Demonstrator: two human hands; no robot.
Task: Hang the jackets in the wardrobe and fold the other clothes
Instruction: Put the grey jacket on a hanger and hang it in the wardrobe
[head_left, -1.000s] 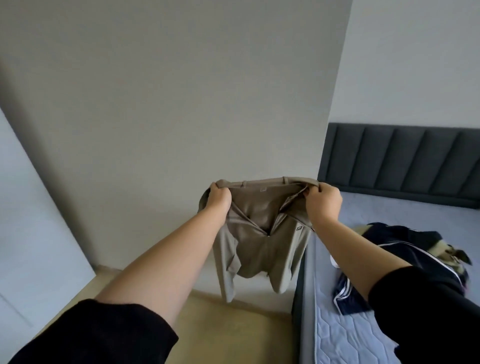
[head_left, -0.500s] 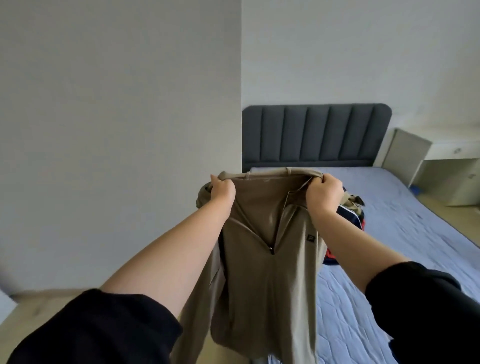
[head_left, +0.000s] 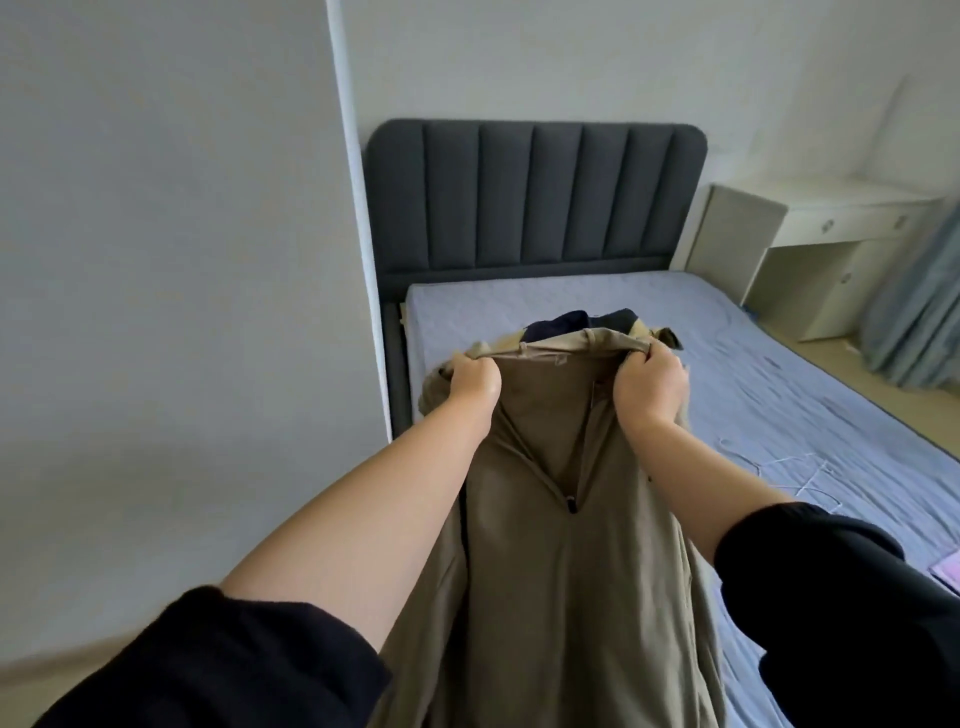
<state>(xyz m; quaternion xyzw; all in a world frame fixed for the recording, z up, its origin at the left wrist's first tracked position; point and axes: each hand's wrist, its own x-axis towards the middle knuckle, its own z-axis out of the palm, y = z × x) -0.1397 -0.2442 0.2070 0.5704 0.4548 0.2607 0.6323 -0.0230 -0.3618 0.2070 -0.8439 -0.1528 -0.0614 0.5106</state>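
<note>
**Khaki top now squared up over the bed**

- Grip: your left hand (head_left: 474, 382) and right hand (head_left: 649, 387) each have the fingers curled tight round the collar edge of the khaki top (head_left: 571, 597), one at each shoulder. The collar is stretched taut between them.
- Where it is: held in the air in front of you. The body hangs down between your forearms, with the zip open to about mid-chest. The hem is out of view at the bottom.
- Change: a second ago the top hung against the bare wall (head_left: 171, 260), off the side of the bed (head_left: 779, 374). You have since turned, and the mattress and headboard (head_left: 535, 192) now lie straight ahead. The grip is the same.
- Behind the collar, the pile of dark clothes (head_left: 558, 327) sits on the mattress, partly hidden.
- A thin white thing (head_left: 769, 462) lies on the sheet to the right. Whether it is a hanger or a cord cannot be told.
- Reading: no wardrobe is in view, so facing the mattress suggests laying the top flat to fold it. The zip seems to stop partway down, which fits a pullover more than a jacket, though that is only a judgement.
- Watch: keep the shoulders level as you lower it, or the front will bunch.
</note>
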